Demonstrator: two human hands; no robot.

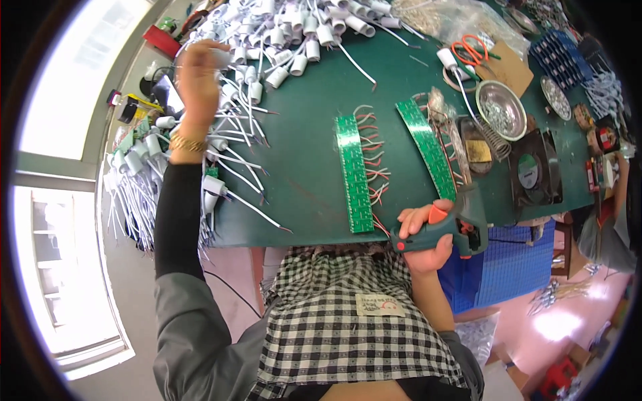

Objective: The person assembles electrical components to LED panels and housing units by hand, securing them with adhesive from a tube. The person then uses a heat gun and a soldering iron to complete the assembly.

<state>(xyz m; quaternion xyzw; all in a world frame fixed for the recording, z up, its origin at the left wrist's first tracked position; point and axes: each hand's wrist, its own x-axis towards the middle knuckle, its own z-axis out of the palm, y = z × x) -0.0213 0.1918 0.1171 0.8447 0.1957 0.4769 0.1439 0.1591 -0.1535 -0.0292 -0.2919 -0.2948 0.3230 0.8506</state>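
Note:
My left hand (198,77) reaches over the left edge of a big heap of white cylindrical sockets with wire leads (301,30). Its fingers are smeared by motion, so whether they hold one is unclear. Close to the table's front edge, my right hand (426,259) is wrapped round a dark green soldering gun (461,230) with a red trigger. Left of the gun lies a green circuit board strip (354,175) with red and white wires along its right side. A second green board strip (428,150) lies farther right, partly covered at its near end by the gun.
At the right stand a metal bowl of small parts (501,110), a sponge tray (478,151), a coiled-spring holder (493,142) and a black fan (535,170). Orange-handled scissors (470,49) lie behind. More wired sockets (144,160) hang over the left edge. A blue crate (515,264) sits below.

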